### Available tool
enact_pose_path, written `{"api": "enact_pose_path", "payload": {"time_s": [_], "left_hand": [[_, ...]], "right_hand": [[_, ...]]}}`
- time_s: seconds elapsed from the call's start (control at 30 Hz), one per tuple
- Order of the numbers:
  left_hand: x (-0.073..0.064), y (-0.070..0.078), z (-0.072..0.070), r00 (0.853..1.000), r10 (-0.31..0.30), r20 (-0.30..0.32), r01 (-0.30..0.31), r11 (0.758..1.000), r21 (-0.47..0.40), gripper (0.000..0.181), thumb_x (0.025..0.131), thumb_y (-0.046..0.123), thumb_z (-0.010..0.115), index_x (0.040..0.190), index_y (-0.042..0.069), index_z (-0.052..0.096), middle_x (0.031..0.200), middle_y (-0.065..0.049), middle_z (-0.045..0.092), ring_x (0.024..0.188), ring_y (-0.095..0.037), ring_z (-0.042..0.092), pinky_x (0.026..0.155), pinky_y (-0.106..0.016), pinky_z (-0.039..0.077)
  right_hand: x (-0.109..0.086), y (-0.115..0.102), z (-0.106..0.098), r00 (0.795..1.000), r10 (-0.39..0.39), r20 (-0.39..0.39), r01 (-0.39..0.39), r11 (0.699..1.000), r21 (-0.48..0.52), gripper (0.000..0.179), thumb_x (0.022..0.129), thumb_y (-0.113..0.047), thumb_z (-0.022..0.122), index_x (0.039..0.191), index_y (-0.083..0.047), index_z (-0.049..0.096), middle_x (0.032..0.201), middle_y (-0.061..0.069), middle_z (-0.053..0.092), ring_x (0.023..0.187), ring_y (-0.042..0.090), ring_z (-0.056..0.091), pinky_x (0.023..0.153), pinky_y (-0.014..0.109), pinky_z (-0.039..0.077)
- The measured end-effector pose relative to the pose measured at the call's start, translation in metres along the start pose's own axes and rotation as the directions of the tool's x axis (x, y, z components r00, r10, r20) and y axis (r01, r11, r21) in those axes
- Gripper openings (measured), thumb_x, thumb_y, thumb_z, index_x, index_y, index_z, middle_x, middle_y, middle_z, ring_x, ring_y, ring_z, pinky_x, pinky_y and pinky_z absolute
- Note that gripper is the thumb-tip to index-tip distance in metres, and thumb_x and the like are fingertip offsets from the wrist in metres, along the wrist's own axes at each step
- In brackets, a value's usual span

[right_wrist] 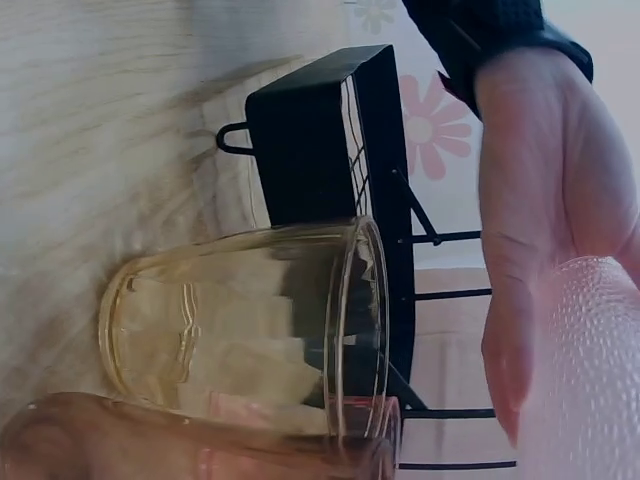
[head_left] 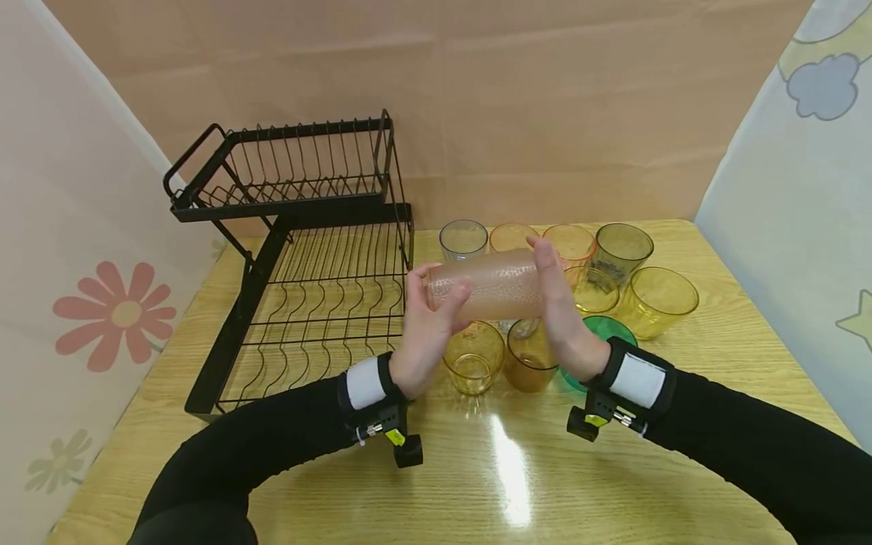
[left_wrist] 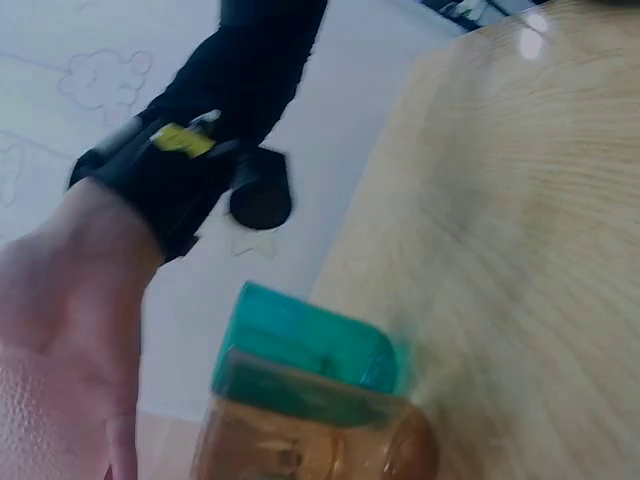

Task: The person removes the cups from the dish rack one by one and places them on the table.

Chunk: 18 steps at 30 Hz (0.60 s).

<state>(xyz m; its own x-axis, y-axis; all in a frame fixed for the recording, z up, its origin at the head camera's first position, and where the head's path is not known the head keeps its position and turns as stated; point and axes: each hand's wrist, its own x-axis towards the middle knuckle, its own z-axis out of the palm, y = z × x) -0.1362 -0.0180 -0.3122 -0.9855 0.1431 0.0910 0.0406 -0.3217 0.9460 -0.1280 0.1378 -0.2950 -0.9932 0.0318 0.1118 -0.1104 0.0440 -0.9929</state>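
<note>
A pink textured glass (head_left: 493, 288) is held on its side above the other glasses in the head view. My left hand (head_left: 425, 329) grips its left end, thumb across the front. The flat palm of my right hand (head_left: 565, 318) presses against the other end, its fingers straight and pointing up. Below the hands stand a yellow glass (head_left: 474, 363) and a brown glass (head_left: 530, 367). A green glass (head_left: 613, 329) is partly hidden by the right hand. In the right wrist view, the left hand's fingers curl round the pink glass (right_wrist: 590, 370).
A black two-tier dish rack (head_left: 293, 208) stands at the left of the wooden table (head_left: 463, 484). Behind the hands are more glasses: a clear bluish one (head_left: 463, 238), pinkish ones, a dark olive one (head_left: 621, 250) and a wide yellow one (head_left: 657, 303). Fabric hangs around the table.
</note>
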Motion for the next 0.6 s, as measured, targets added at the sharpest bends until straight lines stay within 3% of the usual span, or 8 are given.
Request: {"api": "enact_pose_path", "payload": {"time_s": [0.23,0.4,0.5,0.6], "left_hand": [[-0.005,-0.009,0.024,1.0,0.026,-0.001,-0.026,0.999,-0.043,0.048,0.085,0.022,0.061,0.12,0.018,0.028,0.121,-0.012,0.043,0.098,-0.027,0.053,0.075,-0.039,0.048],[-0.005,-0.012,0.035,0.999,0.034,0.017,-0.033,0.996,-0.078,0.051,0.084,0.022,0.063,0.121,0.019,0.027,0.122,-0.011,0.042,0.102,-0.027,0.051,0.079,-0.04,0.046],[-0.005,-0.012,0.037,0.998,0.025,0.054,-0.022,0.997,-0.068,0.052,0.084,0.022,0.063,0.122,0.018,0.028,0.122,-0.011,0.041,0.103,-0.027,0.051,0.079,-0.04,0.046],[-0.004,-0.01,0.035,0.991,0.017,0.135,-0.009,0.998,-0.061,0.053,0.085,0.017,0.062,0.125,0.015,0.027,0.122,-0.013,0.04,0.104,-0.027,0.051,0.08,-0.04,0.046]], "right_hand": [[0.003,-0.003,-0.007,0.992,-0.007,-0.126,0.009,1.0,0.016,0.058,0.091,-0.059,0.028,0.126,-0.016,0.044,0.116,0.011,0.041,0.099,0.027,0.041,0.077,0.042,0.038],[0.003,-0.004,-0.014,0.972,-0.06,-0.227,0.054,0.998,-0.029,0.048,0.092,-0.052,0.036,0.114,-0.013,0.054,0.109,0.007,0.046,0.094,0.023,0.042,0.073,0.039,0.038],[0.002,-0.004,-0.019,0.96,-0.113,-0.256,0.11,0.994,-0.028,0.043,0.094,-0.045,0.04,0.111,-0.008,0.055,0.106,0.007,0.049,0.092,0.023,0.043,0.07,0.037,0.038],[0.001,-0.006,-0.026,0.947,-0.179,-0.267,0.182,0.983,-0.017,0.038,0.094,-0.038,0.042,0.108,-0.006,0.057,0.103,0.008,0.051,0.09,0.023,0.044,0.066,0.034,0.039]]}}
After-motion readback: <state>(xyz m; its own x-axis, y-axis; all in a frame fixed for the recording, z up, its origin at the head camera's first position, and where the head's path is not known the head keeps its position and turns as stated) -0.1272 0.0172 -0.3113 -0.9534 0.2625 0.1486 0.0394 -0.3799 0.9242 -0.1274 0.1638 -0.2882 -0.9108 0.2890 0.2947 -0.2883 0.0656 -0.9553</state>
